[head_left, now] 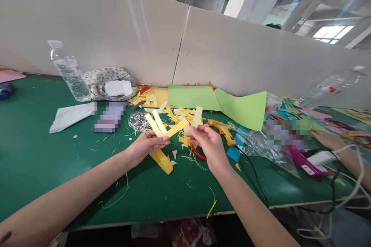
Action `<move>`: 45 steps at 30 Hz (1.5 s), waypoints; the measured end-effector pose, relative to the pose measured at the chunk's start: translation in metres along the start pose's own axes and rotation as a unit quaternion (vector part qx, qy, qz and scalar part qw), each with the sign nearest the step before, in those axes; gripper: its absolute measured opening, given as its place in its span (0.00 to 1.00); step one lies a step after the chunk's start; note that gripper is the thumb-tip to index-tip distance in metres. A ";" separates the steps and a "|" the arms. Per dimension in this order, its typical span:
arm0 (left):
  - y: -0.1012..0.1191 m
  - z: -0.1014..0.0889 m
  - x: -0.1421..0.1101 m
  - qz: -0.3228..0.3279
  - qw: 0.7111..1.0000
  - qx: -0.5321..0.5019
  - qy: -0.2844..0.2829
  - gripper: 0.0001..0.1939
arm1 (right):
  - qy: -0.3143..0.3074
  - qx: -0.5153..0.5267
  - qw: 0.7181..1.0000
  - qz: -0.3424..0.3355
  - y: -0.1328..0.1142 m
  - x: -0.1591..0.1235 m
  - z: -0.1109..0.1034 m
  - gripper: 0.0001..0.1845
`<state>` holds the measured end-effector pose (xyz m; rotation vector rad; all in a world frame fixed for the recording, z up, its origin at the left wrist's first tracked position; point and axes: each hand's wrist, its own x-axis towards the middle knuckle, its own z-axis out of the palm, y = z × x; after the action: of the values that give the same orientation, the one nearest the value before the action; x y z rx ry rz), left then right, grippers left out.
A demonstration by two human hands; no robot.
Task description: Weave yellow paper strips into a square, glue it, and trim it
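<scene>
My left hand (149,142) pinches several yellow paper strips (178,127); two paler ends stick up and a wider folded loop hangs below the fingers. My right hand (207,141) closes on a pale yellow paper strip (197,116) that stands up from its fingertips. The two hands are a short way apart above the table. Beneath and behind them lie yellow paper scraps (185,141). Red scissor handles (198,153) show partly under my right hand. A yellow glue gun (227,133) rests just beyond that hand.
Green paper sheets (194,98) lie against the partition (116,27). Water bottles (71,71) stand at the left and lean at the right. A clear plastic bag (263,146), power strip (308,164) and cords occupy the right side. Another person's hand (324,139) is at far right.
</scene>
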<state>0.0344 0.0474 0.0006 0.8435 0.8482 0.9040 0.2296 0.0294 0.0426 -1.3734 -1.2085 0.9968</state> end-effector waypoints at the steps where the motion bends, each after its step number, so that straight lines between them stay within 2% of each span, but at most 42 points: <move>1: 0.000 0.000 0.000 0.000 1.000 -0.002 0.003 0.13 | 0.006 0.002 1.000 -0.009 0.000 -0.001 0.000 0.15; 6: 0.000 0.001 0.000 -0.003 1.000 -0.011 0.006 0.12 | 0.066 0.023 0.991 -0.112 -0.002 -0.003 -0.003 0.12; 10: 0.000 0.002 -0.002 0.002 1.000 -0.003 -0.005 0.12 | 0.056 0.003 0.984 -0.168 -0.002 -0.008 0.000 0.09; 15: -0.001 0.001 -0.001 0.014 1.000 0.000 -0.015 0.11 | 0.031 -0.012 0.982 -0.187 -0.004 -0.018 0.007 0.10; 20: -0.002 0.000 0.000 0.020 1.000 0.000 -0.017 0.11 | 0.039 -0.044 0.974 -0.221 -0.005 -0.022 0.008 0.09; 29: -0.004 0.000 0.001 0.026 1.000 0.011 -0.007 0.13 | 0.022 -0.037 0.964 -0.262 -0.004 -0.028 0.009 0.08; 38: -0.002 0.000 0.000 0.017 1.000 0.003 -0.003 0.14 | 0.074 -0.039 0.955 -0.284 -0.003 -0.023 0.002 0.07; 45: -0.002 0.001 0.000 0.013 1.000 0.001 -0.003 0.13 | 0.084 -0.076 0.961 -0.253 0.000 -0.022 -0.003 0.09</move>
<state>0.0360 0.0465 -0.0008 0.8605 0.8347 0.9228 0.2294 0.0070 0.0425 -1.1483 -1.4297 0.4275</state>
